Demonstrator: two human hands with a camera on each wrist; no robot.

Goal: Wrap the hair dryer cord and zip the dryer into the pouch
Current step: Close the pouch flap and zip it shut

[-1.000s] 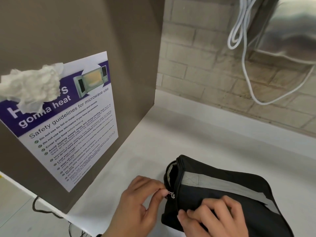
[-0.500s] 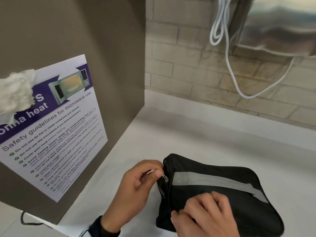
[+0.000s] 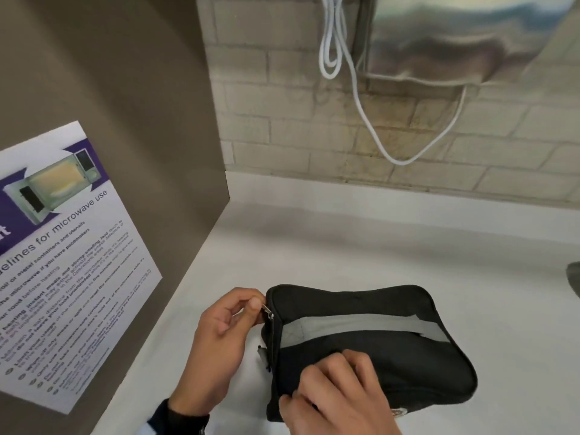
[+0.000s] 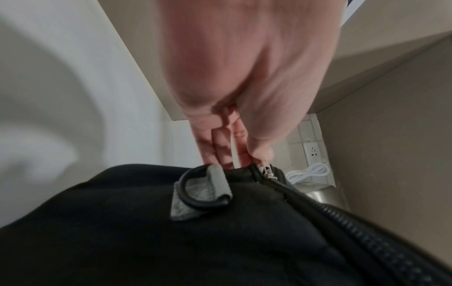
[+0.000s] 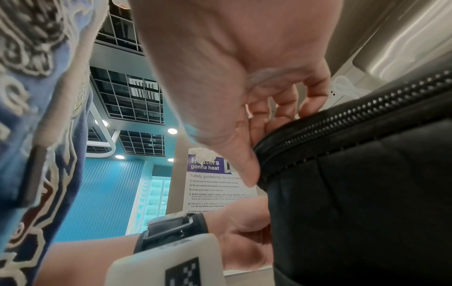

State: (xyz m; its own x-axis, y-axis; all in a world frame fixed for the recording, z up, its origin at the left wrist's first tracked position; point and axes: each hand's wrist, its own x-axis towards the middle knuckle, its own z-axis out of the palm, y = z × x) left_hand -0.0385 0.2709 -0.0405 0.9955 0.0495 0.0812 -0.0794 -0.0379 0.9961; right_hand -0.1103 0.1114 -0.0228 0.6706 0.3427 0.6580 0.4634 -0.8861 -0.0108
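The head view looks down from above at the pouch (image 3: 370, 337); both wrist views sit close against it, facing twelve o'clock.

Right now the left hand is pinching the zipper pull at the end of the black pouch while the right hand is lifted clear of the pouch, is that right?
Not quite. The right hand isn't lifted clear; it rests on the black pouch, its fingers gripping the near edge, as the head view shows. The rest holds: the left hand pinches the zipper pull at the pouch's end.
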